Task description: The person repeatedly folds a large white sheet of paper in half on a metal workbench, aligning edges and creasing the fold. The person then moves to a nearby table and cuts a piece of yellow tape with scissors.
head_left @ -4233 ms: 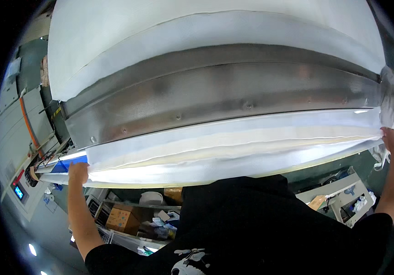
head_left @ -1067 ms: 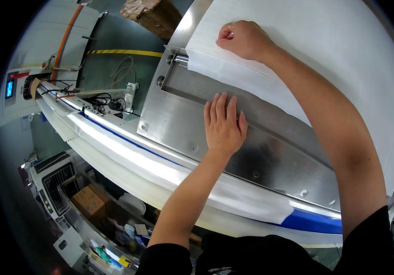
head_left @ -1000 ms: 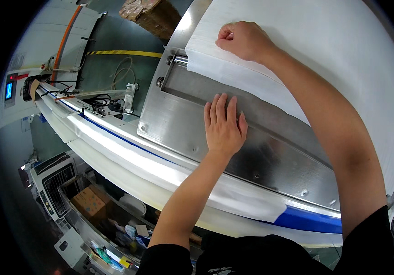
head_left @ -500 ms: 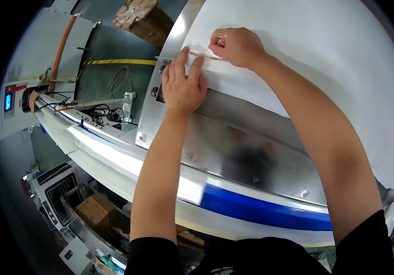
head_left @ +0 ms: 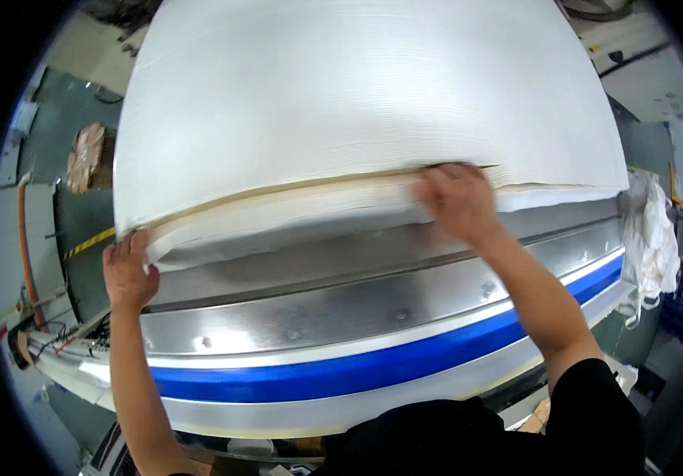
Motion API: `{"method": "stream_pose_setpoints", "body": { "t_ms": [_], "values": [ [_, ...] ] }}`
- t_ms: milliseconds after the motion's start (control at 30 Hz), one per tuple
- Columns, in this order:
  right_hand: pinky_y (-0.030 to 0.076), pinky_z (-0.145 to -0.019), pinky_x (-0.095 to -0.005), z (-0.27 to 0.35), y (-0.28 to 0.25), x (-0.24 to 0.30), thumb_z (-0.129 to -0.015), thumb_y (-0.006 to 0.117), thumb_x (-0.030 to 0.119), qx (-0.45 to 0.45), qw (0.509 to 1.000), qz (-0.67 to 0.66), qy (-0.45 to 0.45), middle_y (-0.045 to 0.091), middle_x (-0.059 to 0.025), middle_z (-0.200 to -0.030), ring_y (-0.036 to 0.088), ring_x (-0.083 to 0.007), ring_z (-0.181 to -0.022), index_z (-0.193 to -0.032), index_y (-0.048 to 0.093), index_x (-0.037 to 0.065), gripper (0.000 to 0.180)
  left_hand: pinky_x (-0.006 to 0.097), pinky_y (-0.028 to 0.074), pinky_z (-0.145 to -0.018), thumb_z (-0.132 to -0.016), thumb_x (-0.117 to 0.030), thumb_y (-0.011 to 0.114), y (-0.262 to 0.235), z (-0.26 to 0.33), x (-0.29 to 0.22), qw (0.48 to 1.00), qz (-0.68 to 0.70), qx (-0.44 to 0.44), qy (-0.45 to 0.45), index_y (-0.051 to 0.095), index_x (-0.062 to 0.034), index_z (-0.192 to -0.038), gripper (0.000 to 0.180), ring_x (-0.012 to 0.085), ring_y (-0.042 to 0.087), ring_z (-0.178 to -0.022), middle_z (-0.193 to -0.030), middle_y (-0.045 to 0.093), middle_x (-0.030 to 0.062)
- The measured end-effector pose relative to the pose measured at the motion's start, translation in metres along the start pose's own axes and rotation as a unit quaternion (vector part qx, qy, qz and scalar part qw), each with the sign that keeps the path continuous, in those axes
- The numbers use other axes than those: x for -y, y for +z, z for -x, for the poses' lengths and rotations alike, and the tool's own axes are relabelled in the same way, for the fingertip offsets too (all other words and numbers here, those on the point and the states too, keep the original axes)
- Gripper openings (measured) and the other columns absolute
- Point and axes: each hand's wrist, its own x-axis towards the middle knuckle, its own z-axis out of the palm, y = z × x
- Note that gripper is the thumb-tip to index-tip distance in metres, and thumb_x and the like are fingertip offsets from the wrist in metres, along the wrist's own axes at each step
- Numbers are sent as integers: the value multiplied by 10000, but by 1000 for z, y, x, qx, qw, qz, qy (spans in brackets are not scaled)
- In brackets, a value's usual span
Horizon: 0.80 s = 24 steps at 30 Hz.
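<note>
Along the near edge of the layered white material [head_left: 373,95], lying just beyond the metal strip [head_left: 333,321], left hand [head_left: 129,270] points ahead, clasping the left corner, right hand [head_left: 462,202] slants leftward, blurred, can't tell if gripping.

Both arms [head_left: 131,381] reach forward, left grip [head_left: 129,274] with fingers [head_left: 125,246] ahead, right grip [head_left: 462,205] blurred.

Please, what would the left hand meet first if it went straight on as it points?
Likely the white layered material: the left hand seems to touch its near left corner; depth is unclear.
</note>
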Motion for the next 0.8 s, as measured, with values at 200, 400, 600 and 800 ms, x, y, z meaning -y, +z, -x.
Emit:
{"method": "stream_pose_setpoints", "body": {
  "t_ms": [200,400,600,800],
  "values": [
    [432,-955,-458,111,-67,-221,-973,472,363,4,984,130,122,678,-123,-727,662,-282,-735,-841,695,58,400,443,444,-896,-769,-120,656,-6,-48,-18,967,-124,214,-54,562,-180,-1246,490,265,629,-1017,-1110,646,83],
    [379,-1025,-456,179,-111,-381,-991,398,401,69,956,199,201,691,-130,-808,660,-285,-838,-873,701,84,454,426,478,-849,-866,-44,545,54,-45,29,986,-24,121,-116,653,-51,-1065,226,346,607,-975,-1022,653,158],
    [426,-992,-433,229,-162,-497,-973,427,272,289,860,351,230,696,-111,-1010,647,-266,-988,-1071,675,103,316,447,423,-937,-874,-56,552,102,-32,73,980,-72,119,-140,615,-19,-1106,243,360,556,-1038,-1045,630,163],
    [486,-906,-412,257,-184,-552,-903,495,185,323,872,202,308,641,-195,-1129,626,-347,-1030,-1153,632,84,302,471,456,-868,-861,-47,520,105,-17,92,981,-117,131,-85,610,-19,-1104,261,377,570,-1010,-1037,625,187]
  ]
}}
